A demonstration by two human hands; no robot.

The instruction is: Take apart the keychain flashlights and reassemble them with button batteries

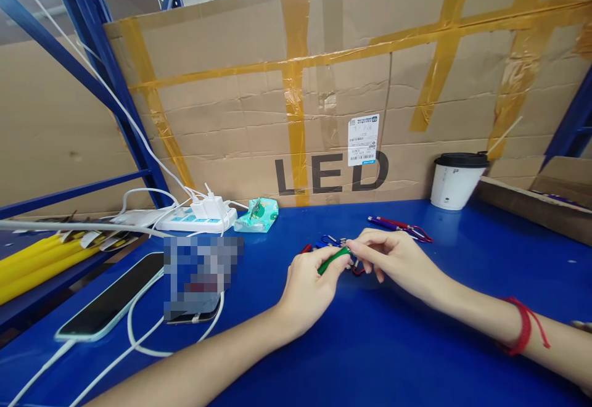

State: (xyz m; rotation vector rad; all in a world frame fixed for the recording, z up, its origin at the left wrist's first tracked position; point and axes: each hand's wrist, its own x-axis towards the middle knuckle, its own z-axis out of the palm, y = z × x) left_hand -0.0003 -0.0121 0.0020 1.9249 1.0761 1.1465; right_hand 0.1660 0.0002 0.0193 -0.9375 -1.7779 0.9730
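Observation:
My left hand (311, 280) is closed around a small, slim green tube-shaped piece (333, 260), which slants up to the right between thumb and fingers. At its upper right end, my right hand (389, 260) is closed in a pinch, the fingertips meeting a small shiny metal part. What exactly the right fingers grip is hidden. Just behind the hands lie blue clip-like pieces (327, 241) and a red piece (306, 248), partly covered by my fingers. Farther right on the blue table (416, 357) rest red and blue slim pieces with looped clips (401, 227).
A white lidded cup (456, 185) with a straw stands back right. Left are a charging phone (113, 296), a blurred-out device (198, 283), loose white cables and a power strip (194, 221). A green packet (257, 215) lies before the tall cardboard (231, 129).

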